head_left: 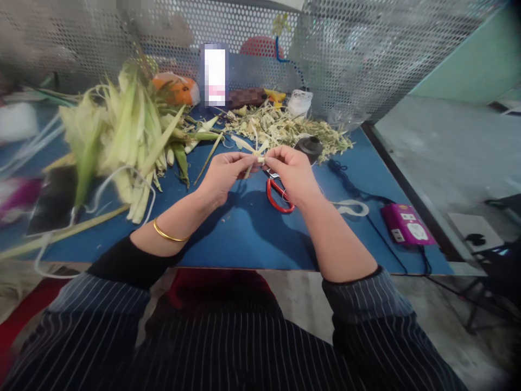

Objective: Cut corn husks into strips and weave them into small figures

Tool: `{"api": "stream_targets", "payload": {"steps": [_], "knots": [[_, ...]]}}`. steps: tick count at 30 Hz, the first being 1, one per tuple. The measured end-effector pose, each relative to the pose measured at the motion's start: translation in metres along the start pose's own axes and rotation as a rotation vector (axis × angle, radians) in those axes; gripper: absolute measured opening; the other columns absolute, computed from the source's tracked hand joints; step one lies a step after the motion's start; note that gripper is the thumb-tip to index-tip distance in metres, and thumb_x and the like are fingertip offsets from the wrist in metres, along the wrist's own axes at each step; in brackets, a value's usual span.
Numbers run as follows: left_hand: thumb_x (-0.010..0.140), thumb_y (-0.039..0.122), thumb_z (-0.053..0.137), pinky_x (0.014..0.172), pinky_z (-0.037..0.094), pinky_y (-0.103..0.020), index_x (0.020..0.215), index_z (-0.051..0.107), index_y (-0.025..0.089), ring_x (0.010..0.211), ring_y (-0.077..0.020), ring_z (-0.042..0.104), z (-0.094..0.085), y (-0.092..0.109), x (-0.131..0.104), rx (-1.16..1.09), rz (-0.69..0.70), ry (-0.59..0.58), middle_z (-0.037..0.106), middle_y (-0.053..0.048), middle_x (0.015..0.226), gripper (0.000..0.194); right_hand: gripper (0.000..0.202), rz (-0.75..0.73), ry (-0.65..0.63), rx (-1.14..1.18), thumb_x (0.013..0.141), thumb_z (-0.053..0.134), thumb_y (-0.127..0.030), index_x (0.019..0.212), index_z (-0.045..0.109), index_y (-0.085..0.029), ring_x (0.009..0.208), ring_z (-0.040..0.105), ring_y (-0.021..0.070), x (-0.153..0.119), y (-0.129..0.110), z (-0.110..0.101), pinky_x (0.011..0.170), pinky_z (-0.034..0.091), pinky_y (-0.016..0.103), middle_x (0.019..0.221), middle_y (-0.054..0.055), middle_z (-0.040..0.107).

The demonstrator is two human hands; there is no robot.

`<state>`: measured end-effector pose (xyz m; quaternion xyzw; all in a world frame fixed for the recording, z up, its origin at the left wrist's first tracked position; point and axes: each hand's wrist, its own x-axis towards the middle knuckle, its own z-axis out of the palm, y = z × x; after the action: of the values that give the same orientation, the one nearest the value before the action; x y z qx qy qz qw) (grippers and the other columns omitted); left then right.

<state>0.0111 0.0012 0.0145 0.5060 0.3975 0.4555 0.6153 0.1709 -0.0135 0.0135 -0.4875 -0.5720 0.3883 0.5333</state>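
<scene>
Above the middle of the blue table, both hands pinch a small bundle of pale corn husk strips (pixel 254 147), whose ends fan out upward. My left hand (pixel 230 172) is closed on its left side, thumb against forefinger. On the other side, my right hand (pixel 292 168) grips the same bundle close to the left fingertips. Red-handled scissors (pixel 280 198) lie on the table below the right hand, which partly hides them. Just behind that hand stands a dark spool-like object (pixel 309 145). A large heap of green and pale corn husks (pixel 130 125) spreads to the left.
Husk scraps (pixel 285 125) are piled at the back, before a perforated metal screen (pixel 345 65). A purple power socket box (pixel 408 224) with black cords sits at right. White tape (pixel 352 208) lies near my right wrist. A dark flat device (pixel 55 201) with a white cable is at left.
</scene>
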Motion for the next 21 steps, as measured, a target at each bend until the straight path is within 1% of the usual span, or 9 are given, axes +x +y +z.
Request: {"api": "stream_targets", "payload": {"steps": [3,5,9,12,14,16,19,21], "knots": [[0.073,0.040,0.074,0.072,0.053,-0.027,0.080,0.065,0.014,0.074,-0.0149,0.068,0.000,-0.001,0.000,-0.056,-0.027,-0.020,0.073,-0.006,0.079,0.028,0.006,-0.018,0.028,-0.012,0.073,0.065,-0.019,0.071,0.059,-0.019,0.065,0.055,0.0116,0.000,-0.002,-0.001,0.068,0.046,0.028,0.066,-0.003,0.058],[0.073,0.040,0.074,0.069,0.054,-0.027,0.085,0.064,0.015,0.071,-0.0146,0.068,0.000,0.000,0.001,-0.080,-0.042,-0.026,0.073,-0.005,0.078,0.029,0.006,-0.026,0.023,-0.020,0.073,0.065,-0.017,0.071,0.060,-0.019,0.064,0.055,0.0114,-0.001,-0.004,-0.001,0.068,0.046,0.028,0.065,-0.003,0.059],[0.074,0.038,0.074,0.066,0.054,-0.025,0.096,0.066,0.017,0.069,-0.0140,0.069,-0.002,0.000,0.001,-0.073,-0.055,-0.019,0.074,-0.004,0.081,0.031,0.006,-0.041,0.002,-0.032,0.073,0.065,-0.016,0.071,0.060,-0.019,0.065,0.056,0.0116,-0.002,-0.004,0.000,0.069,0.047,0.029,0.067,-0.002,0.061],[0.074,0.037,0.073,0.064,0.053,-0.024,0.096,0.070,0.016,0.070,-0.0142,0.069,-0.002,0.000,0.000,-0.039,-0.069,0.012,0.074,-0.006,0.083,0.031,0.005,-0.049,0.019,-0.043,0.074,0.065,-0.018,0.072,0.061,-0.019,0.067,0.057,0.0121,-0.002,-0.003,0.001,0.072,0.048,0.030,0.068,-0.002,0.062],[0.073,0.034,0.075,0.066,0.054,-0.024,0.097,0.070,0.016,0.071,-0.0146,0.070,-0.001,-0.001,0.000,-0.048,-0.070,0.028,0.075,-0.006,0.085,0.030,0.004,-0.062,0.072,-0.042,0.075,0.065,-0.020,0.073,0.062,-0.019,0.073,0.058,0.0130,-0.002,-0.001,0.001,0.076,0.048,0.031,0.074,-0.001,0.064],[0.073,0.031,0.075,0.069,0.055,-0.026,0.098,0.070,0.017,0.072,-0.0153,0.071,0.000,-0.003,0.000,-0.072,-0.065,0.030,0.075,-0.006,0.086,0.029,0.004,-0.082,0.123,-0.030,0.075,0.065,-0.022,0.073,0.063,-0.019,0.084,0.060,0.0148,-0.001,0.002,0.001,0.082,0.047,0.033,0.086,0.002,0.066],[0.074,0.028,0.073,0.070,0.056,-0.028,0.098,0.070,0.017,0.073,-0.0162,0.071,0.002,-0.007,0.000,-0.103,-0.051,0.011,0.075,-0.005,0.086,0.026,0.005,-0.089,0.104,-0.024,0.075,0.066,-0.023,0.073,0.064,-0.019,0.099,0.060,0.0185,-0.001,0.008,0.003,0.091,0.045,0.037,0.101,0.005,0.067],[0.075,0.026,0.072,0.069,0.056,-0.027,0.098,0.070,0.017,0.074,-0.0165,0.072,0.002,-0.010,0.000,-0.114,-0.039,-0.005,0.075,-0.004,0.085,0.025,0.006,-0.084,0.074,-0.041,0.074,0.066,-0.024,0.073,0.065,-0.019,0.102,0.059,0.0198,-0.001,0.011,0.004,0.092,0.045,0.038,0.104,0.005,0.066]]}}
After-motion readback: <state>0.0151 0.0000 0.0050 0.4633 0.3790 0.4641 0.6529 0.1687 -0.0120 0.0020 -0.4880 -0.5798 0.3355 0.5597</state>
